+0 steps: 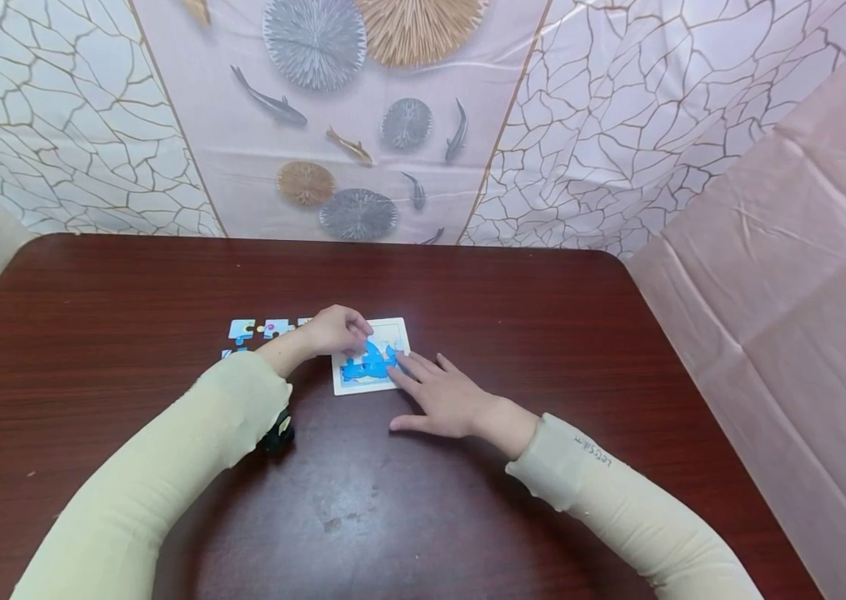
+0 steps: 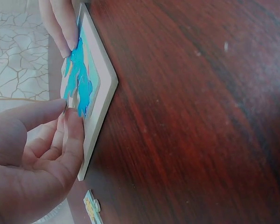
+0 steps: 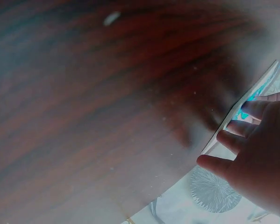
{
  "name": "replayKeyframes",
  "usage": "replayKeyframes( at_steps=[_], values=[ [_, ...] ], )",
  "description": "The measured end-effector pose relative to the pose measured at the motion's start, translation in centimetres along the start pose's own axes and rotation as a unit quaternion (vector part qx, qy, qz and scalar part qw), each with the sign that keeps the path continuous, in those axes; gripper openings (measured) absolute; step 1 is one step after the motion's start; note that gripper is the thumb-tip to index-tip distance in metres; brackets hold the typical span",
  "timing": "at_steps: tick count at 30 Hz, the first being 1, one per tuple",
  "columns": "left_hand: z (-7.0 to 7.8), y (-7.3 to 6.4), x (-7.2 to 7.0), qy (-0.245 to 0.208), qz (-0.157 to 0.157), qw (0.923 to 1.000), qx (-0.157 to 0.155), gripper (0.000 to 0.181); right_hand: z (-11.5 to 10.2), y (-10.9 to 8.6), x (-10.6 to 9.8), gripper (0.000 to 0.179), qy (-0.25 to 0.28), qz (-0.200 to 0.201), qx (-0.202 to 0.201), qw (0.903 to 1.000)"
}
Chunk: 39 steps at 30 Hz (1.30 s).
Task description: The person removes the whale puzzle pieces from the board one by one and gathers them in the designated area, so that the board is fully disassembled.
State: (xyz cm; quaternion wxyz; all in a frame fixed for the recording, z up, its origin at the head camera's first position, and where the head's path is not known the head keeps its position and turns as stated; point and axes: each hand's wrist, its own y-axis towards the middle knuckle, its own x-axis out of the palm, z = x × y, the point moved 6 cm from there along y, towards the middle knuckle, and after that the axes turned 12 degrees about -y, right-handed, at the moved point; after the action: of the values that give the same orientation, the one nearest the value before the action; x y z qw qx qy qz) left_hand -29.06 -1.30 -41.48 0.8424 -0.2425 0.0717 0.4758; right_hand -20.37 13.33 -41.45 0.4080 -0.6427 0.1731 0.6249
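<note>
A white-framed jigsaw board (image 1: 344, 389) with blue pieces joined in it lies on the table. Over its left part, my left hand (image 1: 334, 330) pinches a puzzle piece (image 2: 65, 107) between thumb and fingertips; the piece shows only as a thin edge in the left wrist view. My right hand (image 1: 447, 400) is spread from the right, its fingertips resting on the blue pieces (image 2: 79, 70) at the board's right edge. The right thumb sticks out over the table in front of the board. In the right wrist view, the right hand (image 3: 266, 149) partly hides the board (image 3: 235, 109).
Several loose puzzle pieces (image 1: 242, 330) lie left of the board, some hidden behind the left forearm. One loose piece (image 2: 91, 206) shows close to the board's corner in the left wrist view. A dark object (image 1: 279, 433) sits at the left cuff. A patterned cloth (image 1: 362, 158) hangs behind the table.
</note>
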Motion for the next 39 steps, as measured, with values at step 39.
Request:
replayKeyframes(
  at_steps=[39],
  values=[
    [0.0, -0.1, -1.4, -0.029, -0.009, 0.9985, 0.045, 0.032, -0.1, 0.2, 0.0, 0.082, -0.007, -0.023, 0.008, 0.9997]
  ],
)
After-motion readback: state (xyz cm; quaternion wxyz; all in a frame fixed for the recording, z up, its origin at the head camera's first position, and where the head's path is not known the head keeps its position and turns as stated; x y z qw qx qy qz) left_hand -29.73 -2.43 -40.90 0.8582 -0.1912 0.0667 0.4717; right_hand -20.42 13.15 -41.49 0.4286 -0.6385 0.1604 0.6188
